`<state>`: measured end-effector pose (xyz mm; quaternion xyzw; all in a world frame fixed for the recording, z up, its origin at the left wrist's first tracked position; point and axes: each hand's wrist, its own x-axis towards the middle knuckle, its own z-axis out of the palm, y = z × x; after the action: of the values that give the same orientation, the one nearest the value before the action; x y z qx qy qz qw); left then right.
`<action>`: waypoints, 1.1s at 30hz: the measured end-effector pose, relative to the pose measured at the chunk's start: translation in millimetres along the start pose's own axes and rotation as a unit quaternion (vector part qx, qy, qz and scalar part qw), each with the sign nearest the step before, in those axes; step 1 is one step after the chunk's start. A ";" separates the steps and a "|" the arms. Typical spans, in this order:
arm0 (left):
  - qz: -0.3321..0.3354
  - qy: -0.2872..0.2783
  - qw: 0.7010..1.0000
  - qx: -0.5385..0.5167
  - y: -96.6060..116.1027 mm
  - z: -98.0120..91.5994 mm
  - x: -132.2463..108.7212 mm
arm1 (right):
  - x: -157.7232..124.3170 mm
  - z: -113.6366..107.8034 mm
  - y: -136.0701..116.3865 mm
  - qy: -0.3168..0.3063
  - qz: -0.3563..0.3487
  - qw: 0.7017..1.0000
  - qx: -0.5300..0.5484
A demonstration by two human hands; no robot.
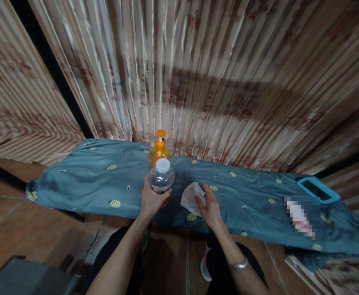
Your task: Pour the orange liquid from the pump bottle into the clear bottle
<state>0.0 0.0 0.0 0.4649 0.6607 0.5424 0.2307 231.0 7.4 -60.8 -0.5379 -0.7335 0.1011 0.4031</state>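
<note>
My left hand (153,200) is wrapped around a clear plastic bottle (161,179) with a white cap, which stands upright. Close behind it is a pump bottle (160,152) with an orange pump top and yellowish contents, partly hidden by the clear bottle. A white cloth or wipe (191,196) lies crumpled on the covered table to the right of the bottle. My right hand (210,207) has its thumb and fingers curled on the cloth's right edge, gripping it.
A blue-green patterned cloth (90,180) covers the long, narrow table. Toward its right end lie a blue-framed, dark-screened device (317,189) and a blurred-out pinkish item (301,219). Pleated curtains (179,82) hang behind, with dark poles (53,65) at the sides.
</note>
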 end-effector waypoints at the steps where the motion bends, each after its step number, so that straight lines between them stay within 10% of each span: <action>1: -0.001 -0.001 1.000 0.000 -0.7 -0.2 0.2 | -0.7 0.8 0.5 -0.003 0.002 1.000 0.000; 9: 0.002 -0.016 1.000 -0.005 -1.0 -1.6 2.2 | 10.1 -0.6 -20.1 -0.036 -0.005 0.999 0.025; 22: -0.010 -0.041 0.998 -0.039 -1.2 -2.4 0.5 | 149.3 5.3 -120.9 -0.041 -0.116 0.975 0.184; 28: -0.017 -0.043 0.998 -0.048 -1.4 -1.9 0.4 | 128.7 -26.6 -168.2 -0.030 -0.205 0.977 -0.048; 33: -0.031 -0.043 0.998 -0.041 -2.9 -1.2 0.1 | 131.9 -25.9 -188.0 -0.018 -0.289 0.924 -0.251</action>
<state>-2.1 -0.4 -2.3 0.4574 0.6410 0.5416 0.2943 103.4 39.4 129.3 -0.3838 -0.8658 -0.1972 0.2532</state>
